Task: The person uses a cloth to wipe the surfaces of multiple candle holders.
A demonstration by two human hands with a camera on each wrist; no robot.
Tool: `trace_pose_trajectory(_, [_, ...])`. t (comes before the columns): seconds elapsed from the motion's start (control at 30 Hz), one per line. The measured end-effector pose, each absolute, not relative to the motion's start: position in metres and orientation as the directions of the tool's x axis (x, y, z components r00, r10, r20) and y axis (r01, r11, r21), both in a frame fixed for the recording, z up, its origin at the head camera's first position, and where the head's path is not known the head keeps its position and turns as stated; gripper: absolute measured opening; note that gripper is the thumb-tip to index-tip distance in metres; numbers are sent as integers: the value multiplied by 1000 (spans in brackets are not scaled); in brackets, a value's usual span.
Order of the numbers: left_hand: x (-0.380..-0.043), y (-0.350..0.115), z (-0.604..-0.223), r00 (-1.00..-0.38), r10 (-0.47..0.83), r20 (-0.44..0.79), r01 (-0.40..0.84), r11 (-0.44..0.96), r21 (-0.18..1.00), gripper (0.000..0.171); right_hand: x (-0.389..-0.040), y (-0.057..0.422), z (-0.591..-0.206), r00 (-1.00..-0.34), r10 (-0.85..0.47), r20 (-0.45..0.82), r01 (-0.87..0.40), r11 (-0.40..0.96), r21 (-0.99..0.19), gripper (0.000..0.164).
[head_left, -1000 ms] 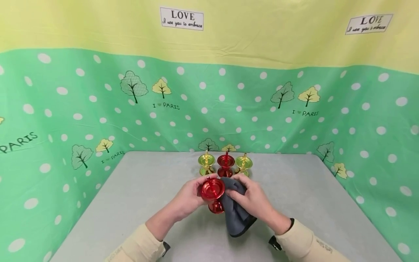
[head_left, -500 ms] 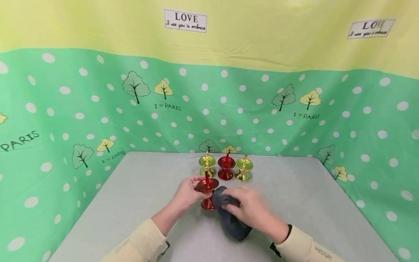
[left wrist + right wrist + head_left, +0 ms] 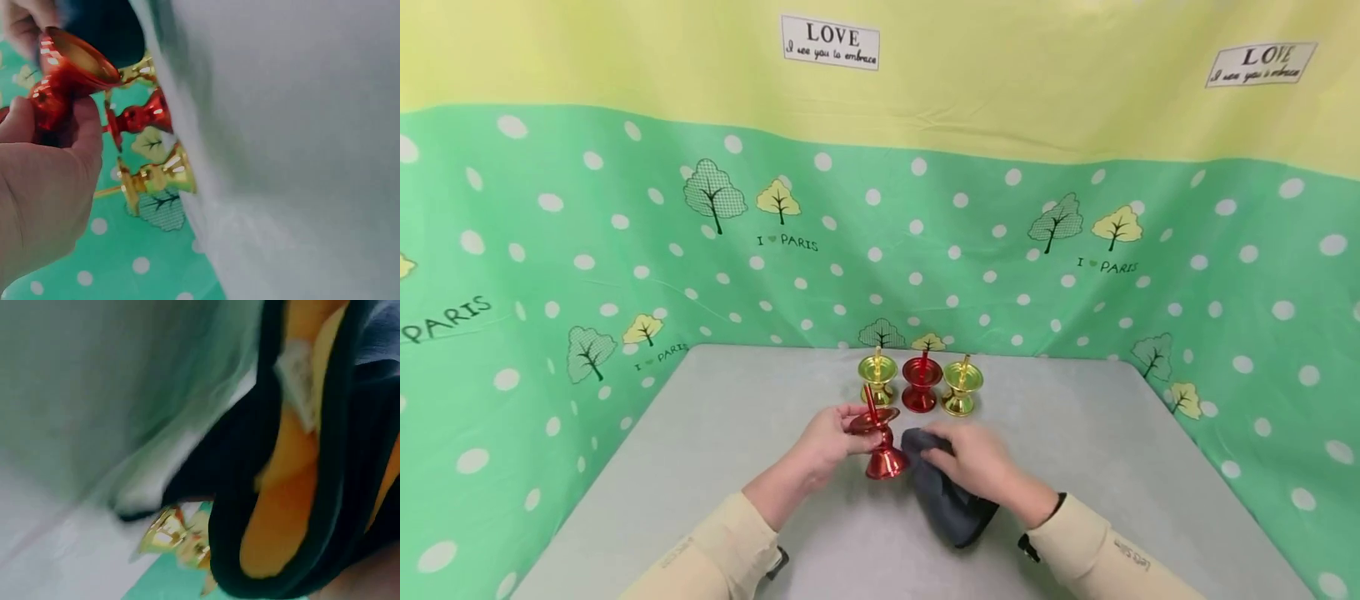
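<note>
My left hand (image 3: 826,442) pinches a shiny red candle holder (image 3: 886,463) just under its shallow dish. The holder is tilted, its thin central stem leaning left and its flared foot toward the right. In the left wrist view, the hollow underside of that foot (image 3: 81,59) shows. My right hand (image 3: 981,462) grips a dark grey cloth (image 3: 951,504), which hangs down close to the right of the foot. Seen from the right wrist, the cloth (image 3: 281,525) has an orange face, black edging and a small white tag.
Behind my hands a gold candle holder (image 3: 877,375), a red one (image 3: 921,382) and another gold one (image 3: 962,386) stand upright in a row on the grey table (image 3: 760,392). A green and yellow printed curtain (image 3: 820,275) surrounds the table's back and sides.
The held candle holder has gone from its dish facing me to leaning left, with its foot swung right. My right hand with the cloth has drawn slightly away from it.
</note>
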State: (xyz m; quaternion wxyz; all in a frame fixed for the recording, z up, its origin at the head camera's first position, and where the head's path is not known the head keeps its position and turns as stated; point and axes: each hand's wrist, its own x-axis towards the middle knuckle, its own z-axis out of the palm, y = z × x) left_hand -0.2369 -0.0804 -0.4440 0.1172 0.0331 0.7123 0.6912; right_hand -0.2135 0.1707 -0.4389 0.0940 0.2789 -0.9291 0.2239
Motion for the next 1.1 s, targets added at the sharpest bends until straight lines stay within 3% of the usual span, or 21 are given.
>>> trace_pose_trajectory(0.13, [-238,-81,-438,-975,188,-118,-114,31,993,57,-211,176,-434,-838,-405,366,-531,760,-374,26])
trace_pose_trajectory(0.33, [-237,-83,-436,-961,258,-100,-99,20,995,60,-207,171,-424,-678,-558,478,-731,577,-364,27])
trace_pose_trajectory(0.5, [-234,-88,-430,-920,387,-63,-95,-64,993,57,-215,179,-426,-793,-492,358,-609,655,-448,24])
trace_pose_trajectory(0.6, [-234,-87,-427,-926,372,-59,-101,-93,991,57,-216,184,-431,-858,-394,330,-511,729,-456,24])
trace_pose_trajectory(0.67, [-234,-85,-427,-945,323,-61,-98,-101,990,58,-212,183,-431,-861,-341,377,-494,735,-465,25])
trace_pose_trajectory(0.73, [-233,-81,-427,-967,247,-68,-95,-100,990,57,-206,178,-430,-812,-330,481,-551,704,-448,26])
trace_pose_trajectory(0.9, [-229,-71,-427,-991,115,-66,-77,-92,993,57,-193,160,-427,-579,-429,694,-753,606,-254,32])
trace_pose_trajectory(0.97, [-226,-67,-425,-993,101,-60,-69,-91,993,61,-191,156,-429,-543,-447,711,-776,590,-222,34])
trace_pose_trajectory(1.1, [-223,-63,-422,-990,133,-38,-51,-98,994,63,-191,157,-431,-547,-437,714,-769,599,-223,34])
